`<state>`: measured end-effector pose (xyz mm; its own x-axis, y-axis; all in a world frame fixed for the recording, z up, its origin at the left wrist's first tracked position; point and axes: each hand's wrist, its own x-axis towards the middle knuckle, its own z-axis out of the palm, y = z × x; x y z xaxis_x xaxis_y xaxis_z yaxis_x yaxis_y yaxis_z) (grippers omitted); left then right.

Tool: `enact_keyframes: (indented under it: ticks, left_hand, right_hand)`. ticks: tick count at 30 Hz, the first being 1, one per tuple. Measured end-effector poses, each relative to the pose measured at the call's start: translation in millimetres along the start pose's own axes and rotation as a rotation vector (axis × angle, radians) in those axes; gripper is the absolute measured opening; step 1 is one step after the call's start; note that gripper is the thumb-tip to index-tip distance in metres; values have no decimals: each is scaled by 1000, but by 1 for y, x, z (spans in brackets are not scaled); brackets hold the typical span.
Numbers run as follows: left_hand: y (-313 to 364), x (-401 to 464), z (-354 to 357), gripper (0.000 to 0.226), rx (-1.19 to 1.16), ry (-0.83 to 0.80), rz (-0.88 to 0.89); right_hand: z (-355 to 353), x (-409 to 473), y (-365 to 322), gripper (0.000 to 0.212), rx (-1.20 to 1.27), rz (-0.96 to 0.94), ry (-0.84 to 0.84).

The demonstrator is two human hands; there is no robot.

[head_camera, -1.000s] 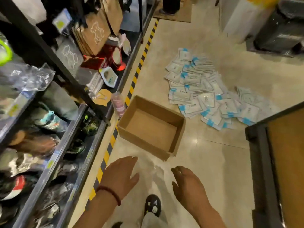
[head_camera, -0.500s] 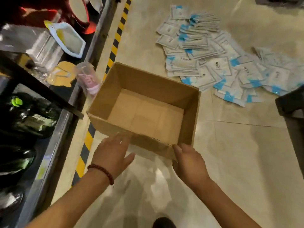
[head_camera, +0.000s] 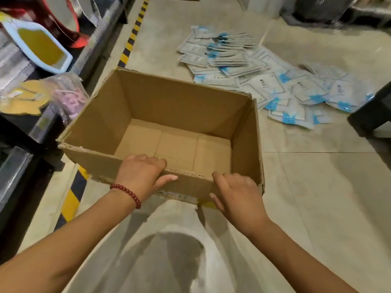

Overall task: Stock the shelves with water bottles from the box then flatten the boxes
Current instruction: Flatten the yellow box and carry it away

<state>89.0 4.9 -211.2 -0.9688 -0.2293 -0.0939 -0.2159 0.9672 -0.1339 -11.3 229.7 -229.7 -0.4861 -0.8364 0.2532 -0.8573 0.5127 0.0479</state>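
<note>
Gripping the near wall of a corrugated cardboard box, left hand, right hand, both grips clamped.

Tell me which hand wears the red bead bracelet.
The left hand: a red bead bracelet circles its wrist as it grips the near wall of the cardboard box. The right hand, at the same wall, has a bare wrist.

Box on the floor, right beside the shelf on the left. Both hands on its near wall: left hand over the rim, right hand by the corner. Packets piled behind, off right.
</note>
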Motion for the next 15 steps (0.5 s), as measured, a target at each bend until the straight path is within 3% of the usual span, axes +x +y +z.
enact_keyframes:
  ticks: [8,12,15]
  left_hand:
    - [10,-38,13,64,-73,181,-22]
    - [15,-57,24,54,-91,194,-5]
    - [19,-65,28,47,-84,177,-38]
  right_hand:
    - [-26,-37,-2,59,104,-82,-157]
    - [-46,-62,1,28,104,129,-4]
    - [-57,-83,-2,20,211,382,-148]
